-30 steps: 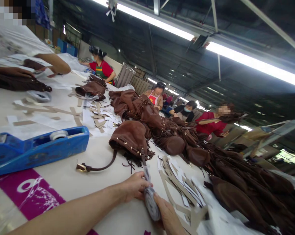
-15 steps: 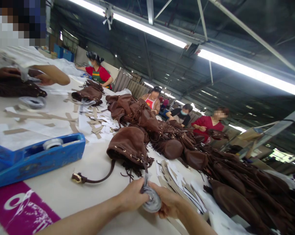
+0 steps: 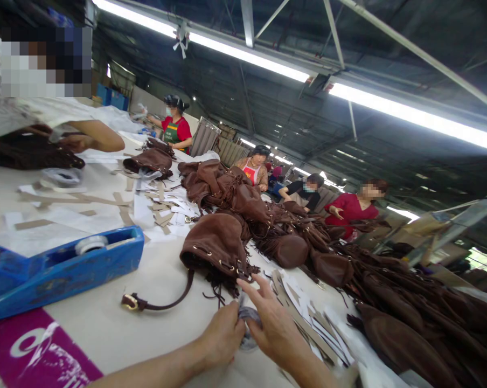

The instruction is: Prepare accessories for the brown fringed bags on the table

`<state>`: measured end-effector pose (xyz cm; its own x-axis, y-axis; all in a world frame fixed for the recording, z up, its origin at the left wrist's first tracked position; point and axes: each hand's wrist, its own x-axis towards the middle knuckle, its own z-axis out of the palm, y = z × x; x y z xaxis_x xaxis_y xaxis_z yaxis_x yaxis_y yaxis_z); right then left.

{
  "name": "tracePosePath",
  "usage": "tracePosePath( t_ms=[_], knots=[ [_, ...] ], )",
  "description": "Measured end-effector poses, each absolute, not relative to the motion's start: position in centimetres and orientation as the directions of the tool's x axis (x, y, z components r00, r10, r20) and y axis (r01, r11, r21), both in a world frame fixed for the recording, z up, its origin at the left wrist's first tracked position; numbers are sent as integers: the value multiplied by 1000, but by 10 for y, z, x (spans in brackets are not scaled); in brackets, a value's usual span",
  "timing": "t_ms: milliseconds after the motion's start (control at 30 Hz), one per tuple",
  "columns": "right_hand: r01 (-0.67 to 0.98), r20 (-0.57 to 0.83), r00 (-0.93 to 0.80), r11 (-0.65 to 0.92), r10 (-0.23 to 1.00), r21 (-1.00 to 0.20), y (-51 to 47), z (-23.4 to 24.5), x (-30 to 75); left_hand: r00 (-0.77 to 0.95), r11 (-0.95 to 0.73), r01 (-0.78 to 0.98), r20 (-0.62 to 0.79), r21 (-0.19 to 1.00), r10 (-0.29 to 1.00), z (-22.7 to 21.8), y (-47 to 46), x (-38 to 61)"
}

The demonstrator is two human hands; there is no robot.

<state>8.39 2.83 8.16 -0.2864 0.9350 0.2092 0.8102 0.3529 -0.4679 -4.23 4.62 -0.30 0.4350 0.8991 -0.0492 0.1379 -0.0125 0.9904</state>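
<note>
A roll of greyish translucent strip (image 3: pixel 249 341) is low in the middle of the view, partly hidden between my hands. My left hand (image 3: pixel 223 332) is closed on its left side, thumb and finger pinched at the top where the strip's end runs up. Over the roll's right side lies my right hand (image 3: pixel 275 330), its fingers stretched out and apart, fingertips by the bag's strap end. Just beyond, a brown fringed drawstring bag (image 3: pixel 214 242) lies on its side with gold eyelets along its mouth. Its strap with a gold buckle (image 3: pixel 131 302) curves out leftward.
A blue tape dispenser (image 3: pixel 65 269) stands at left beside a purple printed sheet (image 3: pixel 37 350). Brown bags (image 3: pixel 243 196) are heaped along the table. Paper strips (image 3: pixel 308 318) lie right of my hands. A co-worker's arm (image 3: pixel 102 134) is at upper left; other people work farther back.
My right hand has loosened from the roll, its fingers now extended upward toward the bag. The roll is more covered by my hands. My left hand still grips it.
</note>
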Motion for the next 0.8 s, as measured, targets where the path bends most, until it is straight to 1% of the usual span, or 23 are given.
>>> tracePosePath(
  t_ms=[33,67,133,167,200,233,300,333,400,467,533,567,600,667,733,767,800],
  knots=[
    [818,222,-310,378,924,-433,30,85,84,451,112,89,-140,990,881,-3,45,-39],
    [814,213,-268,339,940,-471,32,89,85,458,242,34,-230,970,859,-2,43,-36],
    [741,146,-73,152,987,-655,38,97,92,451,455,-88,-372,886,811,1,43,-30],
    [671,80,29,40,996,-740,40,99,97,455,528,-140,-419,838,786,3,43,-29],
    [596,1,104,-61,995,-800,40,100,102,472,578,-180,-445,796,761,4,44,-28],
    [534,-75,135,-137,988,-834,39,100,108,498,610,-204,-456,765,738,6,45,-28],
    [472,-172,95,-196,981,-860,31,94,116,539,631,-228,-444,741,716,9,46,-29],
    [460,-186,64,-194,980,-867,25,88,118,541,621,-239,-429,747,724,10,45,-29],
    [417,-166,10,-156,986,-896,11,74,115,499,570,-252,-400,782,769,10,43,-29],
    [284,-99,-21,-89,995,-955,-2,56,106,433,502,-245,-370,829,822,9,40,-26],
    [117,-14,13,-16,1000,-993,-10,38,95,392,442,-201,-342,874,854,6,38,-24],
    [72,22,63,18,998,-997,-12,30,89,384,417,-167,-330,893,862,5,38,-23],
    [70,52,126,44,991,-997,-14,24,84,380,383,-131,-311,914,871,3,37,-23],
    [163,98,267,56,959,-985,-14,18,80,369,257,-44,-224,965,902,1,38,-25],
    [299,171,383,53,908,-953,-13,23,82,338,88,23,-90,996,937,1,41,-30],
    [374,228,417,63,880,-925,-13,29,85,327,32,42,-44,999,944,2,42,-33],
    [449,290,425,79,857,-890,-13,36,90,324,17,54,-33,998,945,4,44,-36]
  ],
)
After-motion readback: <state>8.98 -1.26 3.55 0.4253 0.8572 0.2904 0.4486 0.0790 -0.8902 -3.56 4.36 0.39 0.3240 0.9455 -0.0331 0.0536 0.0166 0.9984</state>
